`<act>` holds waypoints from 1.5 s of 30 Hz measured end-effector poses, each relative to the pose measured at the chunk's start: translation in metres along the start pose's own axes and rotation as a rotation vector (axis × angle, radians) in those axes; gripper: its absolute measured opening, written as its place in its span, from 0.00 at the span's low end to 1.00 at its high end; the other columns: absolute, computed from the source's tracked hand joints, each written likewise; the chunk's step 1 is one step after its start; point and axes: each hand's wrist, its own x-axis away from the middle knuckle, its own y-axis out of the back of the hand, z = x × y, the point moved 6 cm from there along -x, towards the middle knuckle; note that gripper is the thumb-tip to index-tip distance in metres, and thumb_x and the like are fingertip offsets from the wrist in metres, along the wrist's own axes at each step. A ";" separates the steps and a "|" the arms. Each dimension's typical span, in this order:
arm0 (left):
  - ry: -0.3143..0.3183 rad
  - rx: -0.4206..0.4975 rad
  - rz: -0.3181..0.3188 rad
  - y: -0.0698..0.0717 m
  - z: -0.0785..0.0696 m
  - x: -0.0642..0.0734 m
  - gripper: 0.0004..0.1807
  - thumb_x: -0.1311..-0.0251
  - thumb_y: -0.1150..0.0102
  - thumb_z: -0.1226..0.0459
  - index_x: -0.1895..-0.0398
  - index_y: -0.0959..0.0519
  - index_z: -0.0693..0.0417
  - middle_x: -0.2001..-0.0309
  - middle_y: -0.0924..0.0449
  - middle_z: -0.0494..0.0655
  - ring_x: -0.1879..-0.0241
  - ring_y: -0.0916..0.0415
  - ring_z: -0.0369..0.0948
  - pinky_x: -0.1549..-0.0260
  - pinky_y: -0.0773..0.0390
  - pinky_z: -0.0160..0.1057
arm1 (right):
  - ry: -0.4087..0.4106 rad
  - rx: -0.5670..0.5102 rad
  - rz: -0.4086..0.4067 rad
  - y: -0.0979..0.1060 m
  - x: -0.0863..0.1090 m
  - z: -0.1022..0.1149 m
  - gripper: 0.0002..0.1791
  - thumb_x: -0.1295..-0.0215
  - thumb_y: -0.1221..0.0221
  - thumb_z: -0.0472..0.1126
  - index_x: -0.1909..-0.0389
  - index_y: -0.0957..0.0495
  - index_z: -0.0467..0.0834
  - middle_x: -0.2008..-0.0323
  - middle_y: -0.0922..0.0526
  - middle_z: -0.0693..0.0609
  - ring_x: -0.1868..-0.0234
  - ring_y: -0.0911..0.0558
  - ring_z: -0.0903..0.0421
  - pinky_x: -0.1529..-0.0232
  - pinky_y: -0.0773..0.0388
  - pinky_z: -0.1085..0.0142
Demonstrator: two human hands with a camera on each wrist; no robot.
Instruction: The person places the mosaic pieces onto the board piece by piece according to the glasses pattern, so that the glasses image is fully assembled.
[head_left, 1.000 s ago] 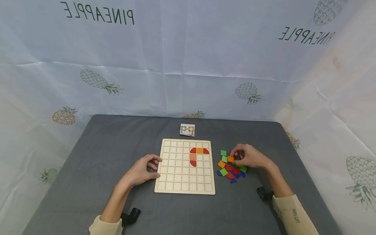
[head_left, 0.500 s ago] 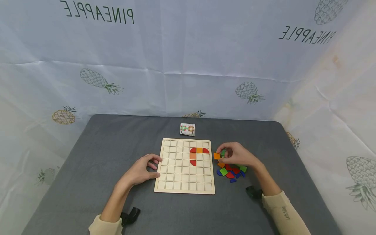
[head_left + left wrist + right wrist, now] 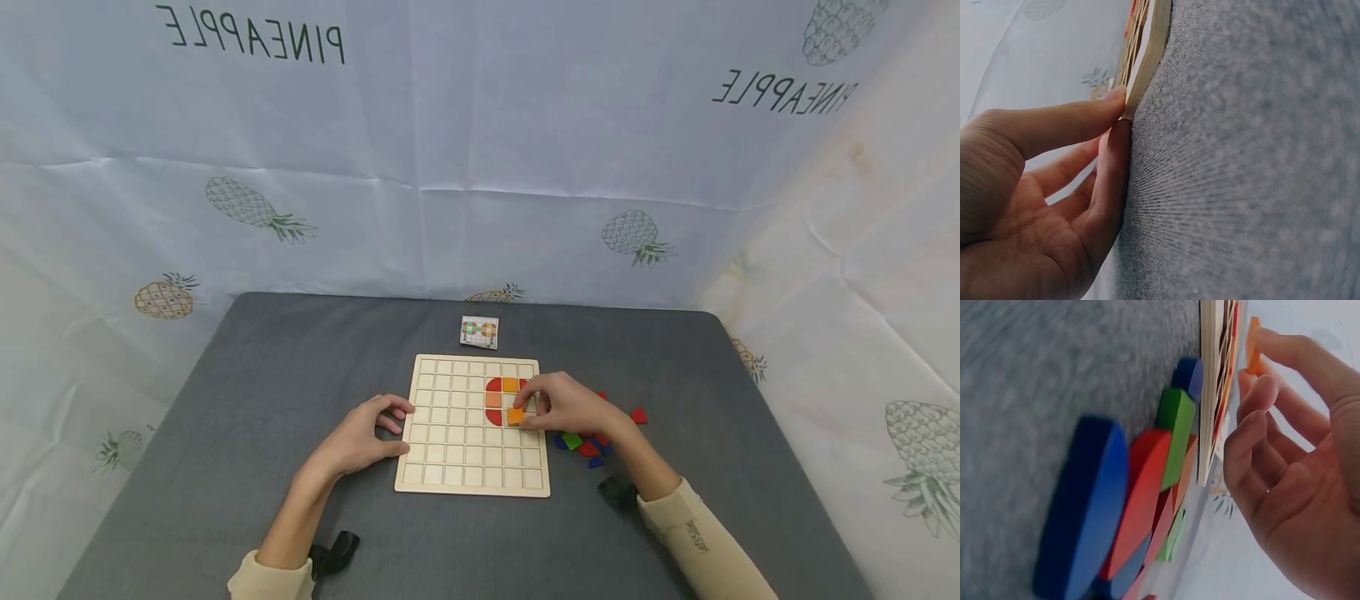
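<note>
Passage, far side: a narrow strip of table point(image 3: 337, 342) is running between the card point(image 3: 478, 332) and the board point(image 3: 442, 433).
Passage, near side: a wide strip is lying between the left forearm point(image 3: 292, 515) and right forearm point(image 3: 652, 462), black wrist devices point(image 3: 335, 553) jutting in from both sides.
Passage, left: broad tabletop is extending beyond the left hand point(image 3: 363, 433), which is touching and obstructing the board's left edge.
Passage, overhead: the board's left and near cells are lying uncovered.
Obstacle, right: the right hand point(image 3: 570, 404), pinching an orange square point(image 3: 514, 416), is overhanging the board's right-hand cells.
Obstacle, beside it: coloured pieces point(image 3: 588, 449) are crowding the table, partly beneath the right forearm.
Obstacle, rear: the backdrop point(image 3: 450, 242) is hanging behind the table.
</note>
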 end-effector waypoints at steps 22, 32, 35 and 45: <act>0.019 0.004 0.000 0.000 0.000 0.000 0.28 0.42 0.21 0.70 0.38 0.19 0.57 0.45 0.20 0.54 0.51 0.19 0.42 0.51 0.17 0.41 | 0.036 0.125 -0.003 -0.008 -0.006 0.013 0.10 0.34 0.26 0.39 0.54 0.12 0.43 0.57 0.10 0.50 0.71 0.23 0.67 0.66 0.21 0.72; 0.029 0.043 0.043 0.002 -0.002 -0.006 0.26 0.42 0.22 0.72 0.40 0.19 0.59 0.48 0.20 0.55 0.53 0.18 0.42 0.59 0.18 0.37 | 0.008 0.095 -0.004 -0.006 -0.005 0.010 0.13 0.35 0.24 0.42 0.53 0.12 0.43 0.56 0.11 0.51 0.72 0.22 0.66 0.66 0.21 0.72; 0.031 0.066 0.059 0.002 -0.004 -0.007 0.26 0.42 0.22 0.72 0.40 0.19 0.61 0.50 0.21 0.56 0.53 0.17 0.44 0.62 0.17 0.37 | -0.026 0.084 -0.018 -0.003 -0.003 0.007 0.14 0.35 0.24 0.44 0.53 0.12 0.45 0.57 0.11 0.53 0.71 0.22 0.65 0.66 0.21 0.71; 0.052 0.076 0.056 0.003 -0.002 -0.009 0.25 0.43 0.23 0.73 0.41 0.19 0.61 0.51 0.22 0.57 0.54 0.18 0.45 0.67 0.16 0.39 | -0.077 0.053 -0.072 0.022 0.013 -0.009 0.18 0.32 0.25 0.45 0.45 0.12 0.43 0.51 0.11 0.48 0.69 0.21 0.65 0.68 0.20 0.68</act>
